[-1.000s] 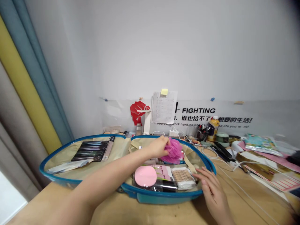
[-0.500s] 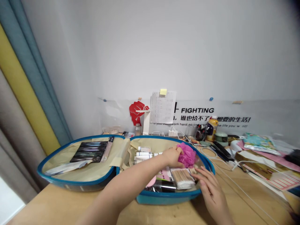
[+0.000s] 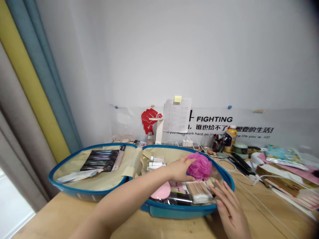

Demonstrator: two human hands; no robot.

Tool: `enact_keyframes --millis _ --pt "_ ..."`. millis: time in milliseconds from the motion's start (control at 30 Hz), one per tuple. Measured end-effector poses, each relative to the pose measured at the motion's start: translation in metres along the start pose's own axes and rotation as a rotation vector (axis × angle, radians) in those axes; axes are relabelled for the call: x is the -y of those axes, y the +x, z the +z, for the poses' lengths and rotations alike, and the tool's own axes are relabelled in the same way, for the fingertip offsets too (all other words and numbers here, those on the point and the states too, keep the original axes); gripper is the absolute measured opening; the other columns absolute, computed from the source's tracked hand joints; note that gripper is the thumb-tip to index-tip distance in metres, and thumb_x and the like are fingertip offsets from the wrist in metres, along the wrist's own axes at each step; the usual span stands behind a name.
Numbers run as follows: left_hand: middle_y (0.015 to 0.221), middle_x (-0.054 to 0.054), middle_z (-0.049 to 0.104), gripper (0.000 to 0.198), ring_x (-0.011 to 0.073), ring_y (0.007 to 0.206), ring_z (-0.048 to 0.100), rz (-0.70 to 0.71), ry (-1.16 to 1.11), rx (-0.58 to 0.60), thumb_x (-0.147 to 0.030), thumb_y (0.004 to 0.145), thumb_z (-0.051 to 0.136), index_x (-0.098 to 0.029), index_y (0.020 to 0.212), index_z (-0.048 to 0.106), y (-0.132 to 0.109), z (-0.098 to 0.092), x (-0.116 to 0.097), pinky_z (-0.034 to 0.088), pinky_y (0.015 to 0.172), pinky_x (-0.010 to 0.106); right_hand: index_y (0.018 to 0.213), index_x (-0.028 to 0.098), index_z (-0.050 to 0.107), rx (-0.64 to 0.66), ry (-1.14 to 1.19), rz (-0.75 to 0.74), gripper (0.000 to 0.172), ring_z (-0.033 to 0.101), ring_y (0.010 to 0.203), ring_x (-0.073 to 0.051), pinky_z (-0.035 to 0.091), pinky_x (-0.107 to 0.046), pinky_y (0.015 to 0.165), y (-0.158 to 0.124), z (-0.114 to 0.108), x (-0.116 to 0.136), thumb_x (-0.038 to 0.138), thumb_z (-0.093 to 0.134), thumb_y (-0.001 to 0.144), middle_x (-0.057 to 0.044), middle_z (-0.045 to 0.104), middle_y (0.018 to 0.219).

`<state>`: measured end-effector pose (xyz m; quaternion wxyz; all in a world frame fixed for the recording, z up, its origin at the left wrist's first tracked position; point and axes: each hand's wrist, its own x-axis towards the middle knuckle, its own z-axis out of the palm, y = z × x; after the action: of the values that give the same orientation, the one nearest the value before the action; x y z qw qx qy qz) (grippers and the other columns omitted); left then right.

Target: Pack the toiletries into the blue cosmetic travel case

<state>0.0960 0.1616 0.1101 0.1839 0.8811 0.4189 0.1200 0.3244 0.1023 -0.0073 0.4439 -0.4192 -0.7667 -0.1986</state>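
Note:
An open blue-rimmed suitcase (image 3: 183, 212) with a beige lining lies on the table. My left hand (image 3: 180, 170) reaches into its right half, fingers and thumb closed on a bright pink mesh bath puff (image 3: 200, 167). My right hand (image 3: 230, 209) rests at the near right rim, fingers stretched out and holding nothing. Between the hands lies a clear pack of cotton swabs (image 3: 198, 192). A round pink item (image 3: 161, 190) and a dark glossy package (image 3: 178, 199) sit to its left. White tubes (image 3: 156, 164) show behind my left forearm, which hides part of the contents.
In the suitcase's left half lie a flat black pack (image 3: 99, 160) and a pale packet (image 3: 77, 176). Beyond the right rim are a yellow bottle (image 3: 230, 138), a green jar (image 3: 240, 150), white cables (image 3: 261, 179) and a box (image 3: 284, 177). A white lamp (image 3: 159, 131) stands behind.
The whole view has shifted slightly, moving the scene to the right. My left hand stays at the bath puff, which now shows more fully; my right hand remains by the rim.

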Motion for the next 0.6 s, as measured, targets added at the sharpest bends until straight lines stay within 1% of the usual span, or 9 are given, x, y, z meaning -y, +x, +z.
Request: enact_keyframes --millis 133,233,300,367,400,433,467,533,600 --pt "0.155 0.013 0.026 0.069 0.0268 0.14 0.03 0.026 -0.028 -0.064 -0.042 0.083 0.06 -0.023 0.144 0.033 -0.072 -0.014 -0.005 0.03 0.113 0.041 0.118 0.025 0.059 -0.005 0.008 -0.011 0.033 0.049 0.126 -0.032 0.052 -0.051 0.085 0.0 0.002 -0.005 0.03 0.038 0.092 -0.007 0.06 0.129" --pt "0.152 0.006 0.035 0.048 0.0221 0.139 0.032 -0.045 -0.046 -0.248 -0.037 0.088 0.052 -0.029 0.135 0.047 -0.139 -0.015 0.009 0.029 0.114 0.04 0.117 0.024 0.059 -0.003 0.014 -0.031 0.034 0.048 0.127 -0.032 0.05 -0.051 0.086 -0.002 0.004 -0.008 0.029 0.037 0.092 -0.007 0.058 0.13" --pt "0.149 0.004 0.039 0.039 0.0196 0.137 0.035 -0.177 0.029 -0.367 -0.036 0.092 0.044 -0.029 0.129 0.052 -0.18 -0.017 0.032 0.029 0.114 0.038 0.118 0.024 0.059 0.009 0.011 -0.043 0.034 0.047 0.128 -0.031 0.049 -0.049 0.087 -0.004 0.005 -0.009 0.029 0.038 0.091 -0.007 0.058 0.131" --pt "0.148 0.005 0.041 0.04 0.0192 0.136 0.037 -0.389 0.185 -0.401 -0.038 0.093 0.037 -0.027 0.129 0.053 -0.217 -0.027 0.066 0.03 0.114 0.037 0.118 0.024 0.059 0.01 0.008 -0.045 0.034 0.046 0.129 -0.031 0.048 -0.048 0.088 -0.006 0.006 -0.01 0.028 0.037 0.091 -0.007 0.057 0.131" --pt "0.149 0.004 0.04 0.043 0.0185 0.137 0.036 -0.546 0.281 -0.381 -0.04 0.093 0.034 -0.027 0.131 0.05 -0.234 -0.034 0.085 0.029 0.114 0.036 0.118 0.023 0.059 0.01 0.009 -0.045 0.035 0.045 0.129 -0.031 0.048 -0.049 0.088 -0.007 0.006 -0.01 0.028 0.037 0.091 -0.008 0.057 0.131" --pt "0.149 0.008 0.039 0.048 0.0213 0.138 0.035 -0.646 0.316 -0.386 -0.04 0.093 0.032 -0.022 0.135 0.047 -0.25 -0.043 0.103 0.026 0.115 0.039 0.118 0.022 0.059 0.008 0.011 -0.041 0.034 0.045 0.13 -0.031 0.047 -0.049 0.089 -0.007 0.007 -0.011 0.028 0.037 0.091 -0.008 0.057 0.131" --pt "0.149 0.012 0.038 0.053 0.0254 0.138 0.035 -0.713 0.332 -0.378 -0.04 0.091 0.034 -0.017 0.137 0.044 -0.264 -0.053 0.121 0.024 0.115 0.043 0.117 0.022 0.059 0.007 0.015 -0.036 0.034 0.044 0.13 -0.031 0.047 -0.049 0.09 -0.008 0.008 -0.012 0.028 0.037 0.091 -0.009 0.058 0.13" --pt "0.146 0.017 0.042 0.065 0.0324 0.135 0.039 -0.831 0.338 -0.324 -0.044 0.081 0.046 -0.011 0.138 0.043 -0.29 -0.072 0.149 0.03 0.112 0.047 0.117 0.022 0.059 0.011 0.024 -0.031 0.034 0.044 0.13 -0.031 0.046 -0.048 0.092 -0.009 0.01 -0.014 0.028 0.038 0.091 -0.009 0.059 0.128" --pt "0.14 0.015 0.05 0.073 0.032 0.129 0.047 -0.901 0.312 -0.227 -0.047 0.072 0.055 -0.012 0.136 0.047 -0.31 -0.087 0.169 0.037 0.107 0.041 0.118 0.022 0.059 0.015 0.03 -0.03 0.035 0.044 0.131 -0.03 0.045 -0.048 0.094 -0.008 0.01 -0.016 0.028 0.038 0.091 -0.008 0.059 0.129"
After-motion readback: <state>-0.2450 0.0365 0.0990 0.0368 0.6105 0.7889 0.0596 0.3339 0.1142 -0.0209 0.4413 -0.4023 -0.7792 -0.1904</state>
